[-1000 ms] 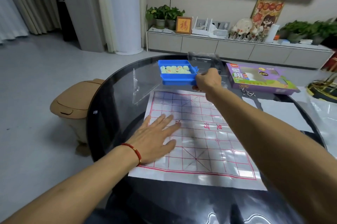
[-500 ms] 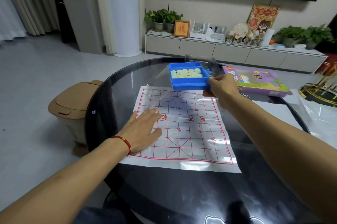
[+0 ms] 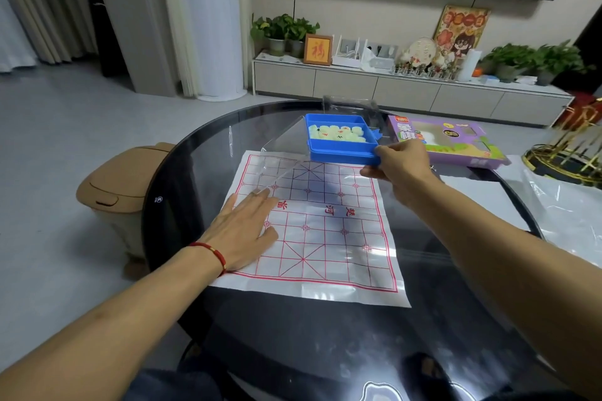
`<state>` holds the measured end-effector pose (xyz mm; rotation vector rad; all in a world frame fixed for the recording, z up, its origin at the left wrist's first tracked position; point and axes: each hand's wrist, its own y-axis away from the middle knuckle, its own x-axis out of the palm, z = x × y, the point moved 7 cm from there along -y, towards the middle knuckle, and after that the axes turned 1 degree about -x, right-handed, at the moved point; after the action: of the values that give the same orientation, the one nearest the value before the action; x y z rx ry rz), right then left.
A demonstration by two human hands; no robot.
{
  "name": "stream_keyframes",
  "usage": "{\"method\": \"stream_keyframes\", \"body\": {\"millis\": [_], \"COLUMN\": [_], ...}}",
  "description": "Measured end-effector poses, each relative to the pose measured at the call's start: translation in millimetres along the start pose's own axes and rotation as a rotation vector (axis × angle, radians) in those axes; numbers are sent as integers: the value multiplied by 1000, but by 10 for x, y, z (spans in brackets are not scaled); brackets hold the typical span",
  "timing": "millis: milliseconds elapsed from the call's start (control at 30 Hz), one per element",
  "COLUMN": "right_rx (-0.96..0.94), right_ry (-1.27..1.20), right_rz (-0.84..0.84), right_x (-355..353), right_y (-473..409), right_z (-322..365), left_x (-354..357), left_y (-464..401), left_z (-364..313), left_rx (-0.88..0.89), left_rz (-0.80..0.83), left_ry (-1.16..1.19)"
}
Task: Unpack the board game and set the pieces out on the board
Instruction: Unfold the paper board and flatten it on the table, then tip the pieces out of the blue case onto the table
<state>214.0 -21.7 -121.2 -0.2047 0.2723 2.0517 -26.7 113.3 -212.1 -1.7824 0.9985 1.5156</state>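
Observation:
A white paper board (image 3: 329, 237) with a red grid lies flat on the dark round glass table (image 3: 202, 166). My left hand (image 3: 242, 231) rests flat on the board's left side, fingers straight. My right hand (image 3: 399, 166) grips the near right corner of a blue tray (image 3: 340, 153), which it holds over the board's far edge. Several pale green round pieces (image 3: 335, 133) lie in the tray's far compartment. A clear plastic lid (image 3: 283, 153) leans by the tray's left side, touching the board.
The purple game box (image 3: 452, 143) lies on the table to the right of the tray. Clear plastic wrap (image 3: 566, 214) and a gold wire stand (image 3: 566, 153) sit at the far right. A tan bin (image 3: 114, 185) stands on the floor left of the table.
My right hand has brought the blue tray nearer, to the board's far edge. My left hand has stayed flat on the board's left side.

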Motion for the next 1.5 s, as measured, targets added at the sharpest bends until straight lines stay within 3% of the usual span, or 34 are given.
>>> {"method": "stream_keyframes", "body": {"millis": [200,300,367,533,600,667,800,967,1133,1200,1333,1500], "right_rx": [-16,-19,-23,-40,-53,-77,-92,-133,-649,-770,-821,-797], "right_ry": [-81,-124,-164,-182,-157,-111,3,198,782,846,985,1086], "right_rz": [3,5,21,54,61,66,78,136,-29,114,553,610], "right_x": [-54,-82,-100,-204,-267,-345,-575,-866,-1055,-926,-537,-437], "right_y": [159,273,369,669,764,854,934,904,662,522,464,427], "right_z": [41,48,53,-1,-64,-132,-307,-419,-58,81,-21,-144], "left_x": [-177,-248,-324,-525,-487,-406,-320,-292,-272,-274,-217,-148], "left_y": [26,-1,-58,-136,-101,-59,-2,46,42,44,26,-29], "left_z": [-87,-292,-449,-771,-883,-1030,-1208,-1238,-1297,-1365,-1487,-1483], "left_rx": [-3,-14,-58,-170,-239,-297,-275,-241,-224,-193,-158,-198], "left_rz": [-133,-215,-254,-255,-225,-134,60,147,207,249,346,387], "left_ry": [61,210,481,1671,1940,2067,2090,2079,2043,2010,1951,1957]}}
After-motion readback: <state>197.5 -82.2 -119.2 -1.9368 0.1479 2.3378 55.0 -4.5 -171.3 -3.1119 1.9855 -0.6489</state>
